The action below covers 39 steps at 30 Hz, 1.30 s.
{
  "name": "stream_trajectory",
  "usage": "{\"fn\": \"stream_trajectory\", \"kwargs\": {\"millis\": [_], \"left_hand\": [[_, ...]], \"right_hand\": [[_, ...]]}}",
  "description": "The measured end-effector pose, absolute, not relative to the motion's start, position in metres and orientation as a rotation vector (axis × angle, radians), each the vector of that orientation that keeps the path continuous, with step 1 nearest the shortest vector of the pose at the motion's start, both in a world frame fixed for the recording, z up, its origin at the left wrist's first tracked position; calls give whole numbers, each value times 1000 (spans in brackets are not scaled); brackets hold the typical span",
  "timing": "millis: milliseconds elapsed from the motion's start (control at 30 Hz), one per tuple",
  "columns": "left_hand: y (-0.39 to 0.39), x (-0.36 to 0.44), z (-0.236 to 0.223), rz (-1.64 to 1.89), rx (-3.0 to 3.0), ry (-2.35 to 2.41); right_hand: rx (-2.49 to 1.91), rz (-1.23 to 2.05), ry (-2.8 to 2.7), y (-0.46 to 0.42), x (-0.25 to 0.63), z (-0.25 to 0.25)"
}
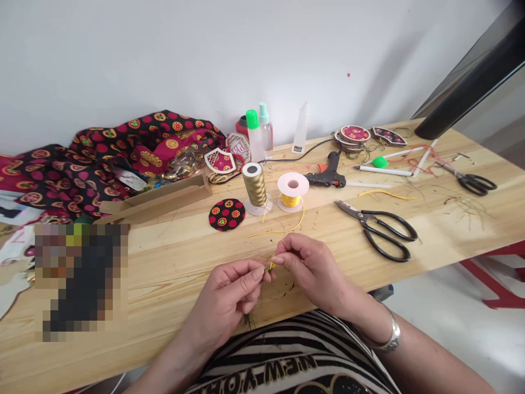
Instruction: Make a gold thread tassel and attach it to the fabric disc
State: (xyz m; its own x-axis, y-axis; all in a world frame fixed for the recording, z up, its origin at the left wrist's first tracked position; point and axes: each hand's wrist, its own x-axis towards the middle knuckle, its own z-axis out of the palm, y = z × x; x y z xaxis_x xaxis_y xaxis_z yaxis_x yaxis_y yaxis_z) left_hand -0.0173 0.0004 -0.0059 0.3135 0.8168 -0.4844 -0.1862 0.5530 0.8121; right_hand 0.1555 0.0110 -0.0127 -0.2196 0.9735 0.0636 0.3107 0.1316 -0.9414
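Note:
Over the front edge of the table, my left hand (235,287) is closed in a pinch on a bundle of dark olive threads (248,320), whose loose ends hang below the fingers. A short bit of yellow cord (271,266) shows at the top of the bundle, between both hands. My right hand (309,268) pinches this cord between thumb and forefinger; the fingers hide most of it. Just beyond the hands stand a cone of gold thread (256,189) and a white spool of yellow cord (292,189), its free end trailing on the wood.
Large black-handled scissors (377,230) lie right of my hands. Behind are a glue gun (330,174), bottles (255,139) and a round patterned fabric piece (227,214). Smaller scissors (471,180) lie far right. Patterned cloth (164,128) and a cardboard box (158,202) stand left, near a blurred-out patch.

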Motion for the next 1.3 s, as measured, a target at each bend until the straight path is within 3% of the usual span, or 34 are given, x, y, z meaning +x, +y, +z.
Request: {"fn": "stream_trajectory", "kwargs": {"millis": [1300], "left_hand": [[1,-13,-9,722,933,1207]], "right_hand": [[-1296,1137,-1689,10,156,-11]]}}
